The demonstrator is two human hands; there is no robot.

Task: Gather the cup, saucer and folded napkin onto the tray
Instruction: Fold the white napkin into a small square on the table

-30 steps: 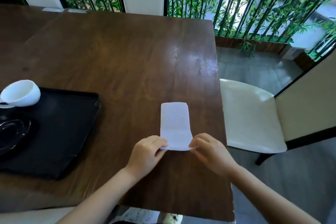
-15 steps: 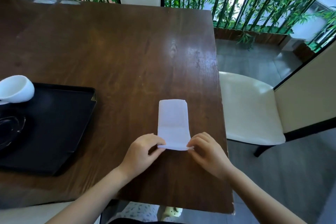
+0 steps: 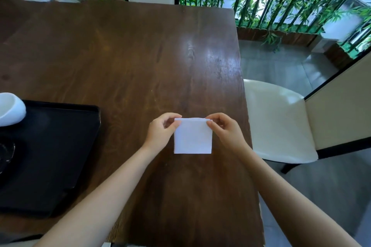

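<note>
Napkin now folded in half; both hands pinch its far corners.

Left to right: cup [image 3: 10, 109] lies tipped at the tray [image 3: 60, 146] far-left edge, saucer [image 3: 6, 154] on the tray, partly cut off by the frame. Left hand [image 3: 160, 132] pinches the napkin [image 3: 192, 136] far-left corner; right hand [image 3: 224, 130] pinches the far-right corner. A second ago the napkin was a long strip, held at its near edge; it is now a compact square flat on the table [image 3: 130, 56], well apart from the tray. Judgement: folding looks done; the carry to the tray remains.
</note>
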